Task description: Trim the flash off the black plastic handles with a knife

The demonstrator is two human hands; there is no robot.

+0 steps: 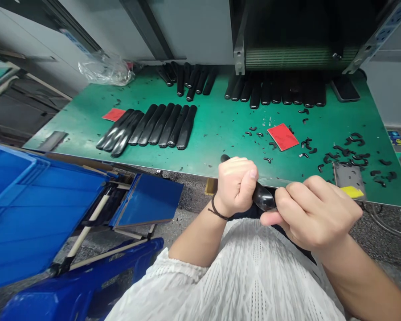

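I see my left hand [238, 183] closed around the middle of a black handle [263, 198], just off the near edge of the green surface [217, 133]. The handle's long axis slants from far left to near right, its broad end pointing at my right hand [316, 214], so the left grip is nearer. The right fingers curl beside that end; whether they grip anything, I can't quite tell.
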